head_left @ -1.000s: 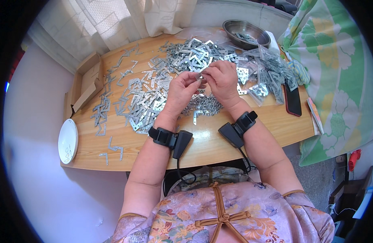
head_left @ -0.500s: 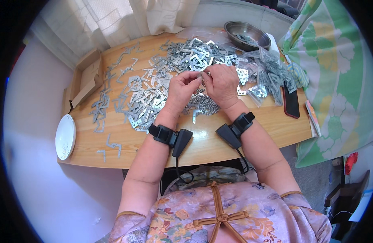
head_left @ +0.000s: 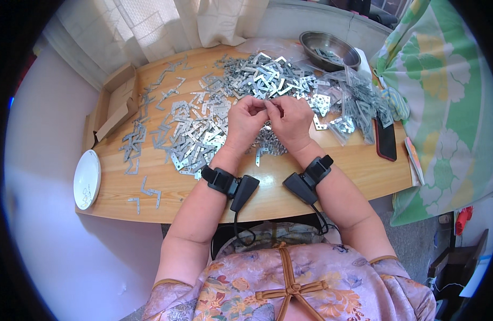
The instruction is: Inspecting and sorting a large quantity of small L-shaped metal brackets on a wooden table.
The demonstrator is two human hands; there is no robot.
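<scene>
My left hand (head_left: 245,123) and my right hand (head_left: 292,122) meet over the middle of the table, fingertips pressed together in a pinch. Whatever sits between the fingers is too small and hidden to name. Beneath the hands lies a heap of small metal pieces (head_left: 269,143), partly covered by them. One L-shaped corner bracket (head_left: 258,156) rests at the near edge of that heap. To the left of my left hand spreads a pile of silvery corner brackets (head_left: 198,134). Beyond both hands is a taller bracket pile (head_left: 265,75).
Clear plastic bags of brackets (head_left: 358,99) lie at the right, near a phone (head_left: 385,140). A steel bowl (head_left: 340,65) holding metal pieces stands at the far right. On the left are an open cardboard box (head_left: 115,109), a white dish (head_left: 87,184) and loose brackets (head_left: 133,144).
Both hands have come slightly nearer to me, still joined at the fingertips. The small greyish bit glimpsed between the fingers before is now hidden.
</scene>
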